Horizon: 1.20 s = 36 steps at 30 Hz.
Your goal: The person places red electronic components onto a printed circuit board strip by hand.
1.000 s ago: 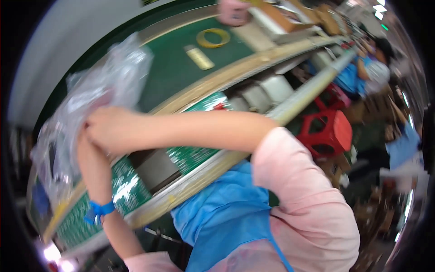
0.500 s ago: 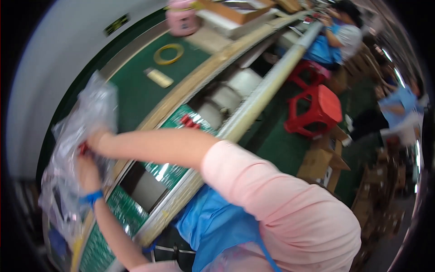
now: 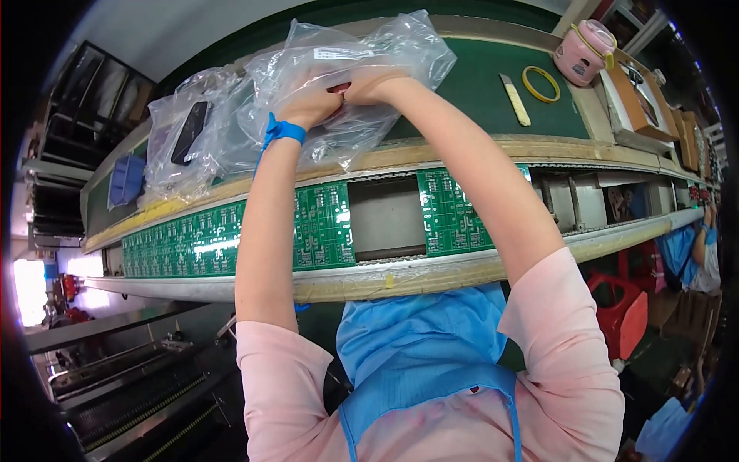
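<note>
Both my hands are at a clear plastic bag point(image 3: 385, 42) on the green bench, wrists close together. My left hand point(image 3: 308, 105), with a blue band at its wrist, has curled fingers partly behind the film. Beside it my right hand point(image 3: 375, 83) is bent inward, its fingertips also covered by plastic. Small red parts point(image 3: 339, 88) show between the two hands; how each is gripped I cannot make out. Below my forearms, green circuit boards point(image 3: 323, 223) lie in a row on the rail track, with a gap between two of them.
Left of my hands lies another clear bag point(image 3: 165, 158) with a black piece point(image 3: 191, 132), near a blue bin point(image 3: 125, 181). To the right are a knife with a pale yellow handle point(image 3: 517, 106), a yellow ring point(image 3: 541, 71), a pink pot point(image 3: 581, 58) and a red stool point(image 3: 627, 319).
My view has swung left along the line, so the bag now appears at top centre. Both hands stay at the bag, close together around the red parts.
</note>
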{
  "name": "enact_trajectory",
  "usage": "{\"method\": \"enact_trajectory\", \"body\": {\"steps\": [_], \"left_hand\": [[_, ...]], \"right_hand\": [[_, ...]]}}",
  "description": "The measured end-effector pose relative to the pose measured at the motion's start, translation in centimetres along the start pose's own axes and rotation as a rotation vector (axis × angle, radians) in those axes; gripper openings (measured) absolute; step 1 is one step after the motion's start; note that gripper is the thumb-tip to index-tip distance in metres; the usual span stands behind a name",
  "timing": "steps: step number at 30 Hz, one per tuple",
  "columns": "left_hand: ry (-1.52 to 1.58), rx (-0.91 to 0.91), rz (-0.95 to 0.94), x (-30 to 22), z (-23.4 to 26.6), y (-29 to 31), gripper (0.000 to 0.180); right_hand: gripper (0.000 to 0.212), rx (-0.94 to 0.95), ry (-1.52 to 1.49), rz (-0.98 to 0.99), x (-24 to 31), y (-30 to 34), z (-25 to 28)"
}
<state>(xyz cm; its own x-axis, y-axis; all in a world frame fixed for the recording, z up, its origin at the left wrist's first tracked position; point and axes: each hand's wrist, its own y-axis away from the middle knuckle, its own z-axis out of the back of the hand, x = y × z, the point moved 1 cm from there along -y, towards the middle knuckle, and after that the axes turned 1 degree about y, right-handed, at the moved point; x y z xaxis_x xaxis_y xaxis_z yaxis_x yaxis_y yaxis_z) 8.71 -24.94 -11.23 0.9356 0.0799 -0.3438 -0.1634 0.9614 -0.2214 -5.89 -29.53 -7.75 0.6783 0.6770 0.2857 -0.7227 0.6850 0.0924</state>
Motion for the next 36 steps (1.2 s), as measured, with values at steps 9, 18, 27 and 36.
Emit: {"method": "enact_trajectory", "body": {"steps": [9,18,27,36], "left_hand": [[-0.004,-0.187,-0.202,-0.3,-0.9,1.5,0.034],[-0.074,-0.075,-0.212,-2.8,0.7,1.6,0.033],[0.324,0.414,0.088,-5.3,8.1,2.4,0.080],[0.628,-0.196,0.191,0.2,18.7,1.7,0.061]], "right_hand": [[0.031,-0.137,0.024,0.139,0.4,1.2,-1.3],[0.030,-0.437,0.138,0.284,-0.5,1.5,-1.9],[0.056,0.215,-1.169,0.105,-4.8,2.5,3.3],[0.044,0.625,-1.659,0.631,-12.8,4.2,13.7]]}}
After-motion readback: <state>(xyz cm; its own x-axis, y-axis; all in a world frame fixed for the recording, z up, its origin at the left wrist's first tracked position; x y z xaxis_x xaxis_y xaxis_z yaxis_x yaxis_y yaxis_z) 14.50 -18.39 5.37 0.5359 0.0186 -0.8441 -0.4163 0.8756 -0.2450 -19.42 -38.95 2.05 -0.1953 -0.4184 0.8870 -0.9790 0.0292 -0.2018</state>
